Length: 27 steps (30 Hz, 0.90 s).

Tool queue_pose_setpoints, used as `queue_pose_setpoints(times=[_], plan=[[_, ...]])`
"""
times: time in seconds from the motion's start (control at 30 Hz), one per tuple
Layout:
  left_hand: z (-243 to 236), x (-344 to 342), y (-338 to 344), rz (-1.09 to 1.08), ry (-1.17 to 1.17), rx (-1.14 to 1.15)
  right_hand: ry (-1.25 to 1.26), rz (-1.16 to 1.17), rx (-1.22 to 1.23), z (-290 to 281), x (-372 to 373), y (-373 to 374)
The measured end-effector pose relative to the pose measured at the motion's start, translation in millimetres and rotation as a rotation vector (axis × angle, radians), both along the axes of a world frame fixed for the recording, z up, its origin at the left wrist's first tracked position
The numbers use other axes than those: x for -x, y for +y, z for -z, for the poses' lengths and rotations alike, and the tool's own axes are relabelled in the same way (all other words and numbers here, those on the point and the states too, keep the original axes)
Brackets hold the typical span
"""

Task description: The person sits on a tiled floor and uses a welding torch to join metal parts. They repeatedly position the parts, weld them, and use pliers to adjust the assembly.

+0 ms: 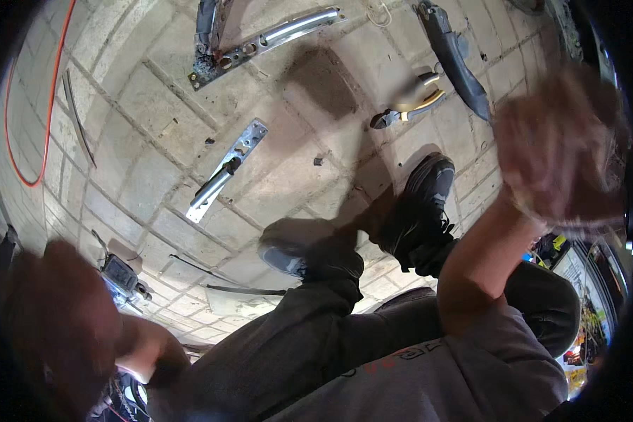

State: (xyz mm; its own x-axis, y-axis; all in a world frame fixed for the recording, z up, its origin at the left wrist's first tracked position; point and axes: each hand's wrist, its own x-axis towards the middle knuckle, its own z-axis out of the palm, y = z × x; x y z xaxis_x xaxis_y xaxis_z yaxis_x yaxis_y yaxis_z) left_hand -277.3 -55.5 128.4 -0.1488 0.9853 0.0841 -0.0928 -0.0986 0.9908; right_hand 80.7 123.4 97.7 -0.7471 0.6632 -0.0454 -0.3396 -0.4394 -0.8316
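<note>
My right hand (pixel 555 155) is raised at the right, smeared by motion; whether it holds anything is unclear. My left hand (pixel 60 320) is blurred at the lower left, its fingers not clear. On the paved floor between them lie a shiny metal bracket with a tube (pixel 218 179), pliers with yellow-edged handles (pixel 418 105) and, at the top, a longer steel bar with holes (pixel 288 39), joined to a dark metal piece (pixel 205 35). A long black curved part (pixel 457 60) lies above the pliers, left of my right hand.
My shoes (pixel 429 197) rest on the paving (pixel 141 155). A red cable (pixel 48 133) loops at the left. Dark strips (pixel 246 290) and a black-and-silver device (pixel 119 274) lie at the lower left. Cluttered, colourful items (pixel 573 309) are at the right edge.
</note>
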Motion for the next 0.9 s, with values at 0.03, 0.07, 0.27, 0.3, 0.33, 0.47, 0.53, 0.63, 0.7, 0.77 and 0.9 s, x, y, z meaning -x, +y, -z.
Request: queue_pose_setpoints(times=[0.03, 0.07, 0.27, 0.3, 0.33, 0.47, 0.53, 0.63, 0.7, 0.77, 0.9], plan=[[20.3, 1.5, 2.8, -0.073, 0.143, 0.114, -0.175, 0.116, -0.050, 26.5, 24.2, -3.2], [67.3, 1.1, 16.1, -0.104, 0.273, 0.268, -0.424, 0.262, -0.099, 47.5, 41.3, -10.8], [207.9, 11.8, 23.3, -0.075, 1.009, 0.508, -0.803, 0.220, 0.182, 136.3, 76.4, -51.5], [210.8, 8.9, 27.2, -0.093, 0.959, 0.545, -0.853, 0.198, 0.165, 142.8, 73.9, -54.5], [213.7, 9.2, 27.7, -0.111, 0.941, 0.538, -0.865, 0.173, 0.132, 147.8, 72.7, -58.8], [224.9, 12.8, 26.5, -0.124, 0.885, 0.553, -0.902, 0.153, 0.123, 156.8, 72.6, -60.0], [228.9, 16.0, 26.4, -0.112, 0.843, 0.570, -0.893, 0.136, 0.116, 161.0, 71.1, -56.0], [229.6, 16.9, 29.5, -0.105, 0.768, 0.602, -0.912, 0.140, 0.112, 165.0, 71.9, -56.6], [237.9, 24.6, 25.6, -0.112, 0.727, 0.538, -0.939, 0.160, 0.098, 162.0, 73.4, -58.1], [240.7, 22.6, 26.9, -0.115, 0.735, 0.538, -0.921, 0.098, 0.083, 166.5, 71.1, -55.5], [230.2, 15.0, 29.9, -0.143, 0.842, 0.538, -0.954, 0.090, 0.044, 168.1, 73.2, -54.2]])
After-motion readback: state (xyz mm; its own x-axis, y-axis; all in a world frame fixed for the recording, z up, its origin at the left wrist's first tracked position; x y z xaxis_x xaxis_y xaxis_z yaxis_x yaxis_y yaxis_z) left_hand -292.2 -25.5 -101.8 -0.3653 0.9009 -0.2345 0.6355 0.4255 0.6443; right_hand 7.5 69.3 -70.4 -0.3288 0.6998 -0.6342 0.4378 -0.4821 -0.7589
